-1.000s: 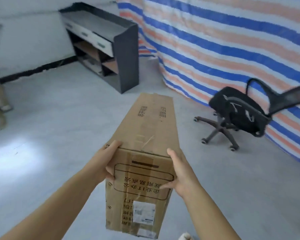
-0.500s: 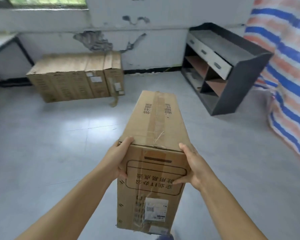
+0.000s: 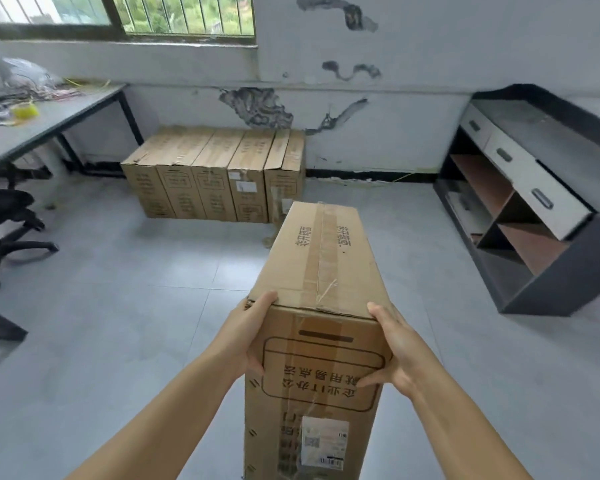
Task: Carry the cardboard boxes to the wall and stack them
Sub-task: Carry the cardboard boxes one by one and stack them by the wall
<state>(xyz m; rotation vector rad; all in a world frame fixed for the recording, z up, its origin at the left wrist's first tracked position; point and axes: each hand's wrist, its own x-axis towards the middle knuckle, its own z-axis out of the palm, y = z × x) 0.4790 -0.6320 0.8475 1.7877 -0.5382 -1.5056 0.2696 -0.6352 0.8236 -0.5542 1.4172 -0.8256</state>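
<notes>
Head view: long cardboard box (image 3: 317, 327) lower centre of frame, gripped at near end by left hand (image 3: 246, 336) and right hand (image 3: 394, 348), fingers curled round both sides, row of boxes (image 3: 215, 174) against wall (image 3: 413, 126) upper centre, desk (image 3: 49, 116) upper left, shelf unit (image 3: 548, 209) right.

I am turning left, away from the striped tarp and the tipped office chair that filled my view a second ago; both are gone now. The row of cardboard boxes (image 3: 219, 174) against the wall (image 3: 413, 109) is coming up closer and more central than half a second ago. A barred window (image 3: 184, 15), a cluttered desk (image 3: 49, 119) and a black chair (image 3: 4, 230) are entering at the left. The black shelf unit (image 3: 541, 199) is sliding to the right edge.
</notes>
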